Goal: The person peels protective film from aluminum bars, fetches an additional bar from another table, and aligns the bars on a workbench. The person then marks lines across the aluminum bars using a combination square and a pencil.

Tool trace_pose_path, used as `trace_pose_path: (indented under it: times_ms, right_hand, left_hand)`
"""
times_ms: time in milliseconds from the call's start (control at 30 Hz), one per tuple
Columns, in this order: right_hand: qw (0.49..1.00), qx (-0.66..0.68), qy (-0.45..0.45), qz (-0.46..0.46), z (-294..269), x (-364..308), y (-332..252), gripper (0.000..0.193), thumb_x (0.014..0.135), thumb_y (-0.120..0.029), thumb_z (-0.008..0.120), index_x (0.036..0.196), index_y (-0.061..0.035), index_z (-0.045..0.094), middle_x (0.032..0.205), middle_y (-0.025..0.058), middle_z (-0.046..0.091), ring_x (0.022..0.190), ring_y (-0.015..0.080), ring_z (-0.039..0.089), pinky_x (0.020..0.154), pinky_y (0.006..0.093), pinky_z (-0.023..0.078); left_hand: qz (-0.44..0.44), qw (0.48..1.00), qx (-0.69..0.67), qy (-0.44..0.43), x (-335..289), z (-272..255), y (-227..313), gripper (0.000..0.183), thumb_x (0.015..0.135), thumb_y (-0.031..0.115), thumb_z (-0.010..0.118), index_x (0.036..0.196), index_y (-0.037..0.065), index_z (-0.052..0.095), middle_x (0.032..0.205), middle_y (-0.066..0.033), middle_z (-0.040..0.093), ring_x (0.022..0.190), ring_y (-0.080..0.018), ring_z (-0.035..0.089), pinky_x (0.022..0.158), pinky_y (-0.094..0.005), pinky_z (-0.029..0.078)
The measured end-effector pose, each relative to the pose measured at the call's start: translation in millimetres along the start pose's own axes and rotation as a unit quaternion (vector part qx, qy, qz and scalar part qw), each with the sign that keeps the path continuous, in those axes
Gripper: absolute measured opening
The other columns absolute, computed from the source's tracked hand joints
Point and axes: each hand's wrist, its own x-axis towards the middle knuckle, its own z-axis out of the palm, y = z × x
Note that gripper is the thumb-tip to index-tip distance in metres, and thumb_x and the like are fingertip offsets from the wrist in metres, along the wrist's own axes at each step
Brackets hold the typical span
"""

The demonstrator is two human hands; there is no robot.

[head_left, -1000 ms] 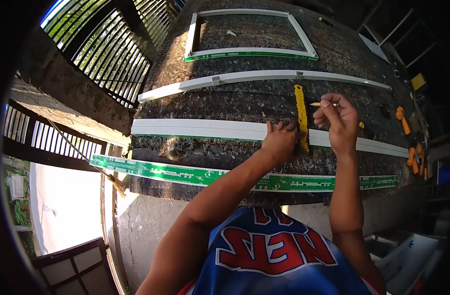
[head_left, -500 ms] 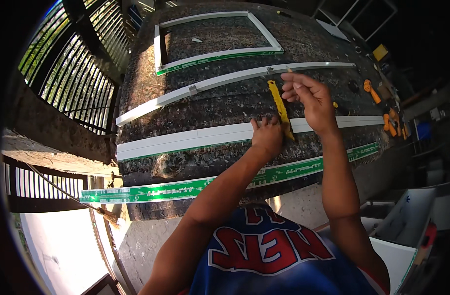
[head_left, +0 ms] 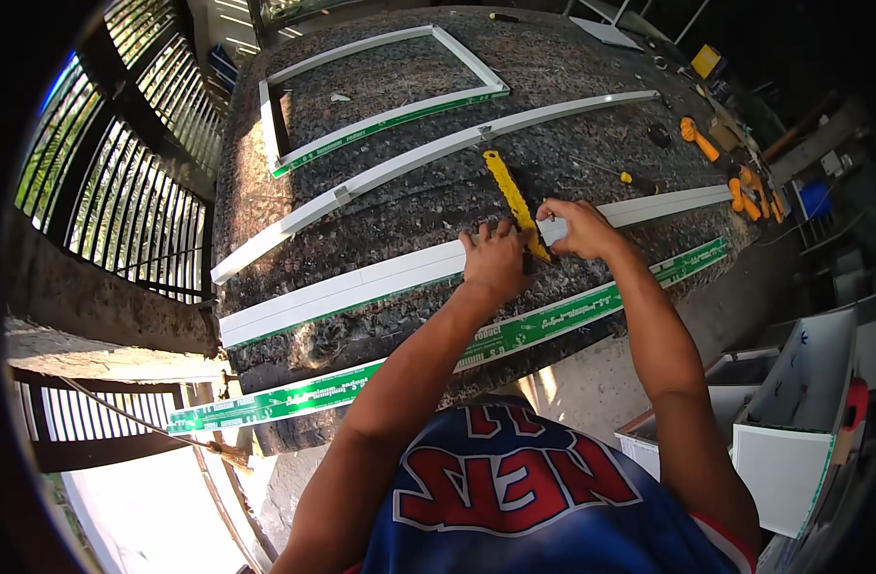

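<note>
The left hand [head_left: 496, 262], fingers spread, rests on the long white metal strip [head_left: 361, 282] lying across the dark mottled worktop [head_left: 399, 216], close against the worn yellow flat bar [head_left: 510, 196] that crosses the strip. The right hand [head_left: 585, 231] curls just beyond the bar; whether it grips anything, I cannot tell. Slack pressure from the left hand could let the bar skew. Compared with 0.5 s earlier, the right hand is lower, at the strip.

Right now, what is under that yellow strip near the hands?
The yellow strip crosses over the nearer white bar, with dark tabletop around its far part. The surface directly beneath is covered, and the left hand hides part of the bar.
</note>
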Motion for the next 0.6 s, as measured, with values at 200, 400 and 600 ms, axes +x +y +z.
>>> trace_pose_path:
  times_ms: [200, 400, 600]
  right_hand:
    - [0.999, 0.041, 0.017, -0.026, 4.5, 5.0, -3.2, 0.055, 0.062, 0.002, 0.082, 0.112, -0.007, 0.06, 0.105, 0.0171, 0.072, 0.1, 0.0344, 0.069, 0.084, 0.0401, 0.053]
    - [0.999, 0.039, -0.006, 0.001, -0.8, -0.1, -3.7, 0.054, 0.062, 0.002, 0.082, 0.111, -0.0062, 0.059, 0.112, 0.0185, 0.07, 0.109, 0.0348, 0.067, 0.088, 0.0405, 0.052]
    - [0.999, 0.028, 0.013, -0.026, 2.2, 0.8, 7.9, 0.057, 0.061, 0.001, 0.089, 0.11, -0.0059, 0.059, 0.113, 0.0173, 0.071, 0.114, 0.034, 0.065, 0.091, 0.0426, 0.051]
  left_hand:
    - [0.075, 0.989, 0.051, 0.115, -9.5, 16.5, -12.0, 0.071, 0.069, 0.034, 0.086, 0.123, -0.001, 0.055, 0.142, -0.0215, 0.04, 0.139, -0.0398, 0.031, 0.114, -0.0597, 0.024]
    - [0.066, 0.99, -0.006, 0.122, -42.1, -8.8, -25.2, 0.062, 0.069, 0.031, 0.085, 0.115, 0.001, 0.057, 0.134, -0.0174, 0.045, 0.131, -0.0384, 0.039, 0.109, -0.0552, 0.031]
    - [0.061, 0.991, -0.031, 0.119, -142.2, -87.1, -97.2, 0.05, 0.066, 0.021, 0.084, 0.105, 0.003, 0.06, 0.135, -0.0187, 0.049, 0.127, -0.0413, 0.044, 0.108, -0.0492, 0.034]
